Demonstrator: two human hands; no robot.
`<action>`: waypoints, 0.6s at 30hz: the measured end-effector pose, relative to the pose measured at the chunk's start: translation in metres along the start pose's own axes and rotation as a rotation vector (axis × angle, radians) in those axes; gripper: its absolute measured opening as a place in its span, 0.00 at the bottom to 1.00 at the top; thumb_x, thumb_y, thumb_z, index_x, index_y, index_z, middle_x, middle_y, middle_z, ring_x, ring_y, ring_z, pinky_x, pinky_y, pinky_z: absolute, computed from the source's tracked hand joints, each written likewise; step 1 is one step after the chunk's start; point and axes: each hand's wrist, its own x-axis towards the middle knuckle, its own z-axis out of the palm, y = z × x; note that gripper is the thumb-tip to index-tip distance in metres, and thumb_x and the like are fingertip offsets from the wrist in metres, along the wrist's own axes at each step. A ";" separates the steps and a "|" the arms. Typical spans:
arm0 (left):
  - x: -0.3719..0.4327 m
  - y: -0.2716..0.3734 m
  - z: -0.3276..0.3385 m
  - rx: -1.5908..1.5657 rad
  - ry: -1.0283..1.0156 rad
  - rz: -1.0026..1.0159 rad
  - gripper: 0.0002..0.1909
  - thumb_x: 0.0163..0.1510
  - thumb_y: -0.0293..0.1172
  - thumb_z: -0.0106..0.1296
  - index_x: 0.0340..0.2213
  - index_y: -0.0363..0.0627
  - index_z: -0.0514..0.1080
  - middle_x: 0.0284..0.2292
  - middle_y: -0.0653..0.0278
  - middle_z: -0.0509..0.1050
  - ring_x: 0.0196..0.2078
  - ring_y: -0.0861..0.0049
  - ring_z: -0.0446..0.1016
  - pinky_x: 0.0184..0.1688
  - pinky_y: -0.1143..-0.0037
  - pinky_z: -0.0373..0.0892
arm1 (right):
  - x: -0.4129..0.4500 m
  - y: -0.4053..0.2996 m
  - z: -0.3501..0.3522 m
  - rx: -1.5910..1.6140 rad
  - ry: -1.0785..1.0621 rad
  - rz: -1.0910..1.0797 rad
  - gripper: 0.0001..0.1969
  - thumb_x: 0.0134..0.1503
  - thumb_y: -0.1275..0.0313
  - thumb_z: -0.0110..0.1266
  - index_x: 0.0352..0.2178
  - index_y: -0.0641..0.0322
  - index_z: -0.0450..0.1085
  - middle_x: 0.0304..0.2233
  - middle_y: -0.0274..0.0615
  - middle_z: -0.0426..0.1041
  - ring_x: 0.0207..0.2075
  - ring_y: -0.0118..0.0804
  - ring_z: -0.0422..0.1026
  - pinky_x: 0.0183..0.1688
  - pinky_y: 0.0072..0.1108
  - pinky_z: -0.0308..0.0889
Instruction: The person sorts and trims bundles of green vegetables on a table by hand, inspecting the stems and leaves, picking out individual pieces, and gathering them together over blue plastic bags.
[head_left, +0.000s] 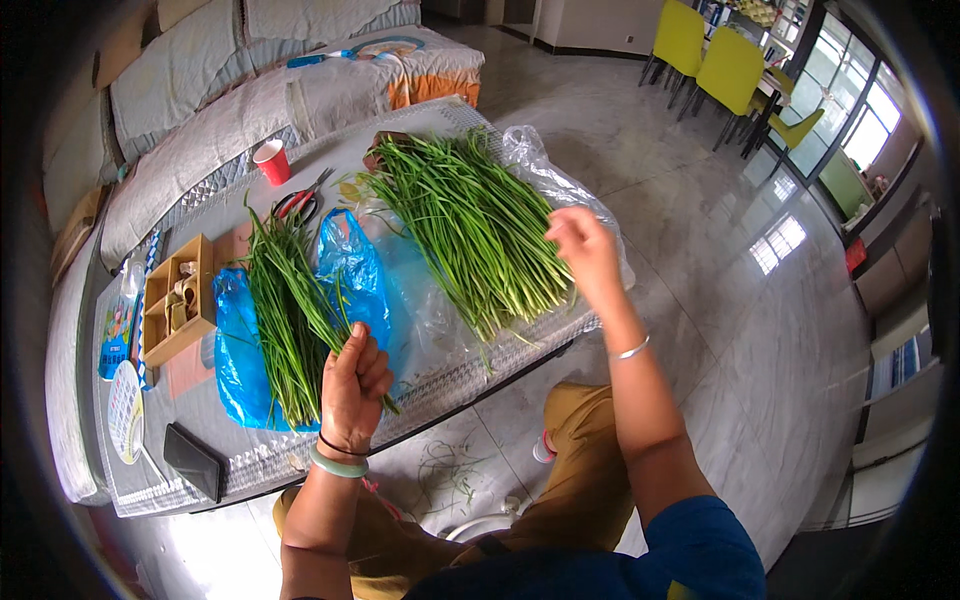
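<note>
My left hand (355, 382) is closed round the stem ends of a few green garlic chives (322, 304). Beneath and beside them lies a smaller pile of chives (281, 360) on a blue plastic bag (234, 375). My right hand (585, 244) is raised by the cut ends of a large pile of chives (465, 225), fingers bent; whether it pinches anything is unclear. That pile rests on clear plastic sheeting (431, 315). Red-handled scissors (300, 201) lie behind the smaller pile.
A red paper cup (272, 163), a wooden compartment box (178, 300), a round fan (126, 412) and a dark phone or tablet (193, 461) are on the covered table (262, 457). A covered sofa (202, 97) runs behind it. Green scraps (450, 472) litter the floor.
</note>
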 end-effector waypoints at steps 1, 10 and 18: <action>-0.001 -0.001 -0.004 0.003 -0.010 -0.007 0.10 0.55 0.36 0.45 0.22 0.51 0.62 0.13 0.79 0.48 0.13 0.91 0.44 0.14 0.85 0.42 | 0.012 0.018 -0.011 -0.069 0.084 0.057 0.07 0.53 0.70 0.48 0.31 0.62 0.68 0.23 0.36 0.73 0.23 0.26 0.70 0.27 0.17 0.63; 0.003 -0.010 -0.002 0.008 -0.010 -0.079 0.09 0.54 0.34 0.46 0.21 0.52 0.61 0.13 0.79 0.49 0.14 0.91 0.45 0.14 0.86 0.42 | 0.018 0.089 -0.029 -0.632 -0.055 0.079 0.15 0.49 0.60 0.50 0.33 0.60 0.70 0.29 0.48 0.72 0.33 0.47 0.71 0.35 0.30 0.64; 0.001 -0.009 -0.004 0.014 0.002 -0.088 0.10 0.54 0.34 0.46 0.21 0.53 0.60 0.13 0.79 0.49 0.14 0.90 0.45 0.14 0.85 0.42 | 0.027 0.074 -0.016 -0.809 -0.245 0.267 0.15 0.50 0.61 0.47 0.28 0.65 0.66 0.32 0.51 0.70 0.37 0.51 0.68 0.40 0.35 0.62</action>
